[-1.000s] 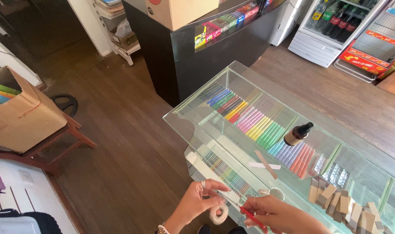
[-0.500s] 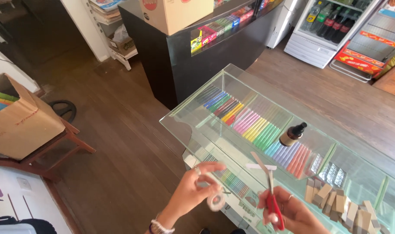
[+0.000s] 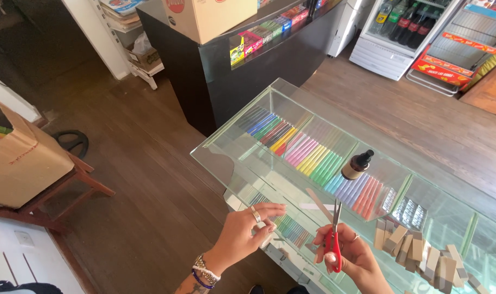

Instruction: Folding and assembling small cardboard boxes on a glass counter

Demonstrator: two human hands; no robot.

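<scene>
Right hand (image 3: 350, 256) fingers grip red-handled scissors (image 3: 334, 242), blades upright; left hand (image 3: 248, 231) fingers spread.

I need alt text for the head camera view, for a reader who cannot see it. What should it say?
Seen from above, a person's right hand holds red-handled scissors pointing up over a glass display counter, while the left hand is beside it. A small brown dropper bottle stands on the glass above rows of coloured pens.

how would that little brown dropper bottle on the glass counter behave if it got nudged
The dropper bottle looks small and probably light, so a nudge would likely slide it on the smooth glass counter. Standing upright, tall for its base, it may tip. Being round, it would probably roll once down.
</scene>
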